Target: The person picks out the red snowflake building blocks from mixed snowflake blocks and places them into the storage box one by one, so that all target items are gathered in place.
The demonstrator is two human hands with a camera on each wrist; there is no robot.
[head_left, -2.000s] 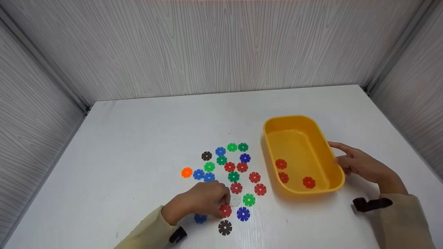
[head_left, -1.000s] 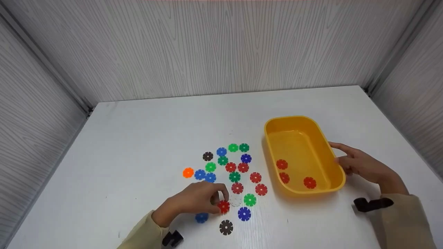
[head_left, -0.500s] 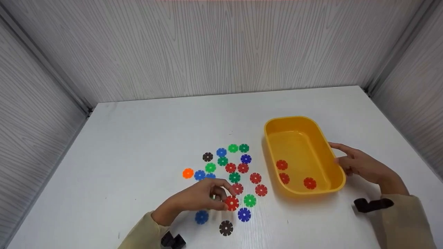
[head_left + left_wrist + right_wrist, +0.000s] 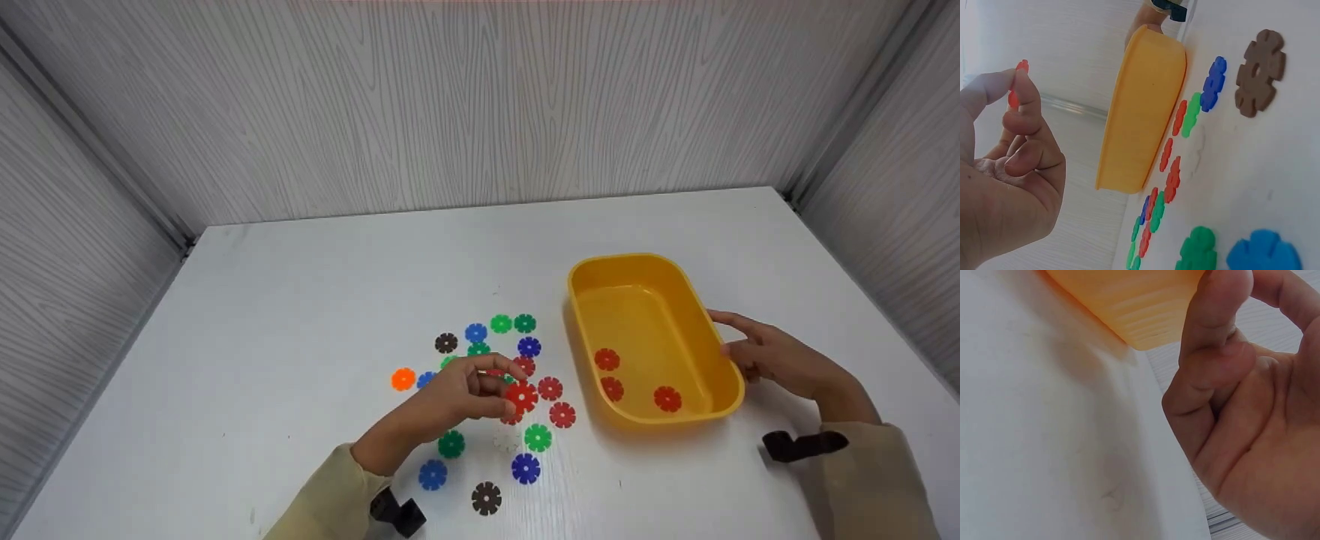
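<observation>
My left hand [image 4: 454,397] pinches a red notched snowflake disc [image 4: 522,397] between thumb and fingertips, raised over the scattered discs. In the left wrist view, the red disc [image 4: 1014,99] is seen edge-on and well off the table. My right hand [image 4: 787,364] is at the outer right wall of a yellow plastic tub [image 4: 637,322], fingertips against it. The right wrist view has the index finger reaching towards the tub [image 4: 1129,304], with other fingers loosely bent. Three red discs lie inside the tub, one of them [image 4: 667,399] near its front end.
Several loose discs lie flat left of the tub, among them an orange disc [image 4: 403,379], a brown disc [image 4: 487,498], a dark blue disc [image 4: 526,469] and a light green disc [image 4: 538,437]. Pale panels [image 4: 480,112] stand behind the white table [image 4: 315,300].
My left hand has picked the red disc off the table, lifted it and carried it forward and rightward. A green disc beneath the hand is now uncovered. My right hand stays at the tub.
</observation>
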